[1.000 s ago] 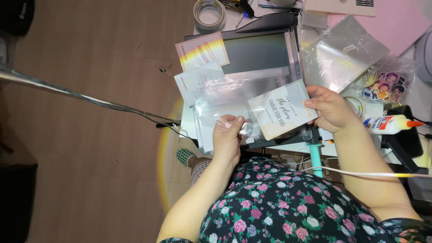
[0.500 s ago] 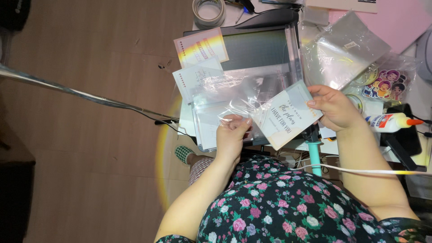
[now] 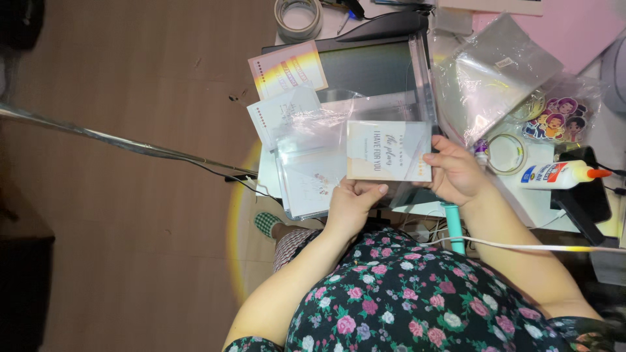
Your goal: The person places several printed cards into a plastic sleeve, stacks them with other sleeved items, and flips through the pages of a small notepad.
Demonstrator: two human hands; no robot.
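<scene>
Furthest left on my desk lie two loose printed cards: one with a rainbow-striped edge (image 3: 287, 68) and one pale blue-white card (image 3: 282, 112) just below it. Above them sits one roll of tape (image 3: 298, 18). Next comes a stack of clear plastic sleeves (image 3: 312, 166); I cannot count the layers. My left hand (image 3: 352, 204) is partly curled under the stack's lower edge, the thumb lying along it and the fingers hidden beneath, so it supports the sleeves from below. Over the stack I hold one cream card with lettering (image 3: 388, 150), which seems to sit inside a clear sleeve. My right hand (image 3: 456, 173) pinches its right edge, fingers closed narrowly on it, thumb on top. Behind the card lies one dark paper trimmer (image 3: 372, 65). To the right rests one bundle of clear bags (image 3: 492, 75), then one packet of cartoon stickers (image 3: 561, 117), and one white glue bottle with an orange tip (image 3: 561, 175) lying on its side.
</scene>
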